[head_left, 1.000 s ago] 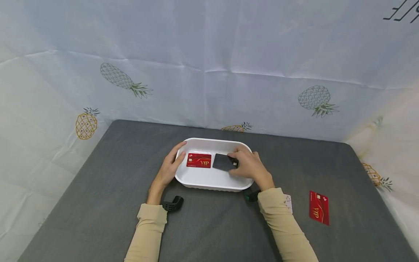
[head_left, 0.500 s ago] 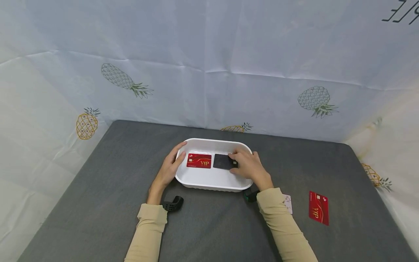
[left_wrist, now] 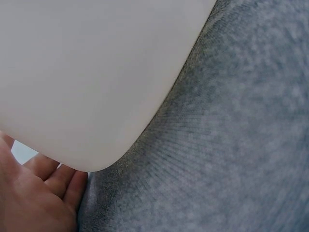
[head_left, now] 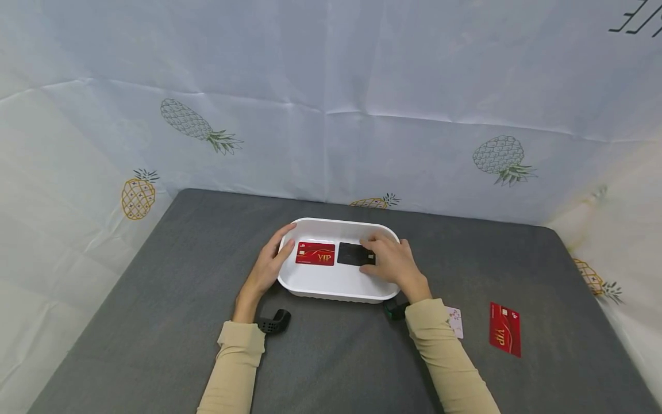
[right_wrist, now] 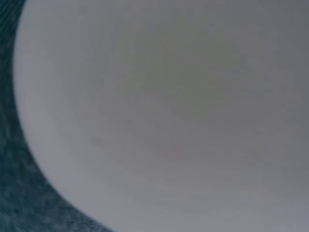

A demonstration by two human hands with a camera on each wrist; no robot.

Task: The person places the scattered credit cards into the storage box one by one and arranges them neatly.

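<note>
White fabric printed with pineapples [head_left: 403, 69] hangs behind a table covered in grey cloth [head_left: 155, 310]. From the left, the person's left hand [head_left: 266, 264] grips the end of a white rounded rectangular tray [head_left: 320, 282], thumb over the rim. Inside lie a red plastic card with gold VIP lettering [head_left: 309, 261] and, just beside it, a black rectangular chip card [head_left: 351, 254], pinched by its long edges in the right hand [head_left: 394, 261]. Beyond, on the cloth, a pale flowered card [head_left: 455, 322] shows partly behind the sleeve [head_left: 431, 328], then a second red VIP card [head_left: 505, 329]

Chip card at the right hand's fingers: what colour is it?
The chip card is black; the head view shows it best.
</note>
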